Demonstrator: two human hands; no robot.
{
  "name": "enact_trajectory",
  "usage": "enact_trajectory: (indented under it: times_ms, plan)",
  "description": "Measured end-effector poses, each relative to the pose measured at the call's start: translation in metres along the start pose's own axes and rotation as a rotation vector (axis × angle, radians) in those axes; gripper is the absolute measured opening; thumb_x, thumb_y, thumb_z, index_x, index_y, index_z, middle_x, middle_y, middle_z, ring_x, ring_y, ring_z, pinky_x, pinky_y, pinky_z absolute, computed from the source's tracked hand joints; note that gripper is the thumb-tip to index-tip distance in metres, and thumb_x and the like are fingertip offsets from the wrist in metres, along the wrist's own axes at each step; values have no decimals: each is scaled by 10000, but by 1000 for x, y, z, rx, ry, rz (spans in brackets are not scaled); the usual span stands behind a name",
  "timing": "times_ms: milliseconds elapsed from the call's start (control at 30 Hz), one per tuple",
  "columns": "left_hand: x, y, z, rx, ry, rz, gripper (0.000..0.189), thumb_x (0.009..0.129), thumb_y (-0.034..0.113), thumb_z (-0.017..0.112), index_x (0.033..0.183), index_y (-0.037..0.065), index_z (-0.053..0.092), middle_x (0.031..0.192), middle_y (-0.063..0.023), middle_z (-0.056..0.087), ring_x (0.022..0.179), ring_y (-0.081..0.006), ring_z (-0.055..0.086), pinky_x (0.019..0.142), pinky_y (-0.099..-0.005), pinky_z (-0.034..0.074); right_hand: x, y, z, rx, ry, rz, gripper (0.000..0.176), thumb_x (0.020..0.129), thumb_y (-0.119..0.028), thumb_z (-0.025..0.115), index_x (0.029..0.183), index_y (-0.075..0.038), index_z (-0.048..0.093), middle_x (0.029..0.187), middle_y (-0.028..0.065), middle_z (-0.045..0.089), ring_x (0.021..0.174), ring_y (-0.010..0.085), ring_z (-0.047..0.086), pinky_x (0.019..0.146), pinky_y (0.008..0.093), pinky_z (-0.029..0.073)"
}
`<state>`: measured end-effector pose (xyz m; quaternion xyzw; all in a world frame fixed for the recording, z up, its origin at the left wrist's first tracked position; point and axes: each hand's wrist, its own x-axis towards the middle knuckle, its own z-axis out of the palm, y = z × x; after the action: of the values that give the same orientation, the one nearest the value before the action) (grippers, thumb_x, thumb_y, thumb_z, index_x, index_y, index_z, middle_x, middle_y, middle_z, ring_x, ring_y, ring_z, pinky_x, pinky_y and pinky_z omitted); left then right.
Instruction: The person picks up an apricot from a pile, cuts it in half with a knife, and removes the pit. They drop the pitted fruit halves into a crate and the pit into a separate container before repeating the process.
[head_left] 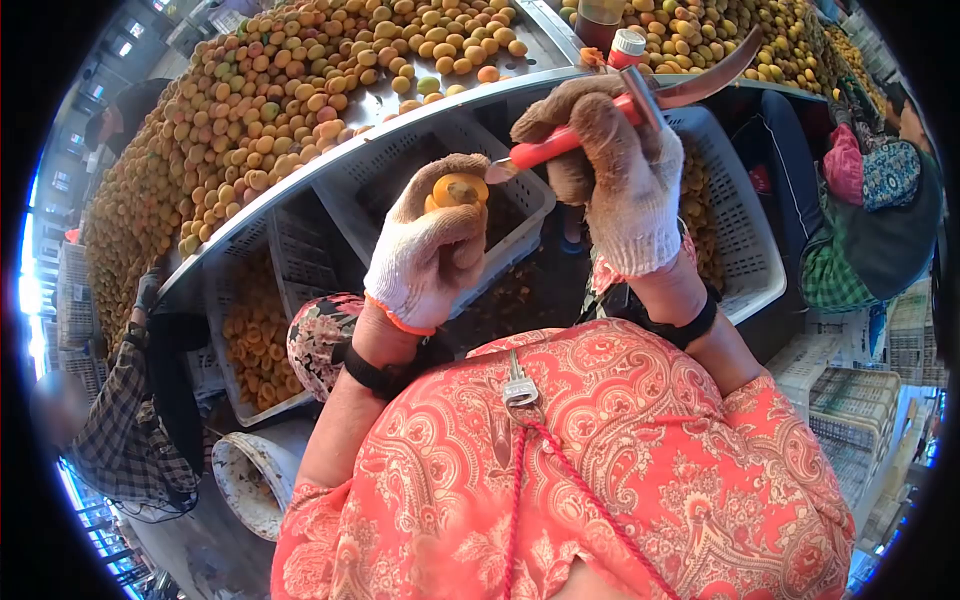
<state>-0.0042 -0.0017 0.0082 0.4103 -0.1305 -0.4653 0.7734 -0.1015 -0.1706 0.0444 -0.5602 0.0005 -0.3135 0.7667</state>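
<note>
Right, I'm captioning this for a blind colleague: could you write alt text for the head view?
A gloved left hand holds an orange fruit close to the tip of a red-handled tool in the gloved right hand. Beyond, heaped fruit covers much of a metal table, with plastic crates below.

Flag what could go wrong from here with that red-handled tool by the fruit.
The pointed tip of the red-handled tool is close to the left hand, so a slip could nick it. The curved blade juts beyond the right hand and might knock the white-capped bottle if that is as near as it looks. The fruit could also slip toward the crate below.
</note>
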Motion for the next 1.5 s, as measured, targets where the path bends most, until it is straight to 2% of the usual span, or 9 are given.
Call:
enact_trajectory:
  times_ms: [600,700,767,833,900,1000,1100,1300,1500]
  plan:
    - [8,-14,8,110,196,198,407,802,-71,585,1193,41,602,933,6,593,595,-42,489,472,-190,378,6,34,1,344,194,433,361,1004,-370,560,801,-74,597,798,127,686,452,164,556,380,275,422]
    - [29,-26,-12,554,264,454,418,783,-59,607,1183,63,609,940,-35,641,648,-170,606,549,-288,483,6,38,3,430,315,560,359,992,-404,580,769,-126,536,854,104,660,532,158,532,442,270,423]
    - [49,-27,-38,1447,215,955,395,784,-12,633,1166,86,615,965,-103,682,669,-240,654,581,-332,510,10,57,-2,475,508,640,359,990,-398,587,765,-123,530,847,110,658,524,165,526,436,275,421]
    - [64,-25,-59,1831,350,616,243,790,75,674,1031,92,646,949,-160,685,853,-381,661,734,-420,548,13,75,-2,424,550,654,349,983,-384,604,772,-111,549,852,126,662,531,177,546,431,278,420]
    - [81,-28,-98,1863,438,578,153,826,122,655,972,79,647,792,-122,672,765,-325,675,710,-392,545,19,88,-4,163,490,537,352,979,-375,615,777,-91,567,852,135,670,520,180,563,428,275,427]
    - [78,-9,-98,724,614,6,114,898,205,600,929,118,666,618,7,527,540,-129,514,481,-330,405,22,108,-18,66,423,517,339,951,-361,666,813,-54,626,764,97,661,499,154,581,423,255,438]
    - [57,4,-96,161,515,-155,372,965,463,549,990,110,666,629,-3,483,467,-105,374,443,-260,267,20,104,-16,-21,320,610,276,957,-328,666,878,-65,639,820,71,663,545,120,580,467,249,459]
    - [21,6,-72,-36,149,-144,568,965,624,476,1032,89,657,711,-29,530,508,-117,391,463,-240,256,7,100,0,-421,-62,203,134,910,-150,705,969,-34,675,849,15,680,757,108,637,673,238,510]
    - [1,10,-25,-176,354,-45,595,994,602,444,1123,50,625,821,-114,675,557,-188,548,470,-279,390,-5,75,19,-704,-193,-141,194,837,-155,754,1008,-93,686,927,115,678,835,256,682,739,319,534]
